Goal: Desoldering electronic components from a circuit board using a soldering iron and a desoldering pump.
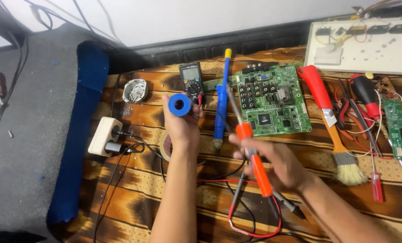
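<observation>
My left hand (183, 128) holds up a small blue spool (179, 105) with a hole through its middle, in front of a black multimeter (192, 81). My right hand (277, 164) grips an orange-handled soldering iron (250, 148), its metal tip pointing up and left toward a green circuit board (273, 101). A blue desoldering pump (222, 99) with a yellow cap lies between the two hands. Red and black probe leads (255, 225) trail below my right hand.
A white power strip (104, 135) with a plugged adapter sits at left, a small round motor (135, 90) behind it. Right of the board lie a red-handled knife (318, 92), a brush (347, 164), screwdrivers (367, 96), a narrow green board (399, 128) and a white panel (363, 45).
</observation>
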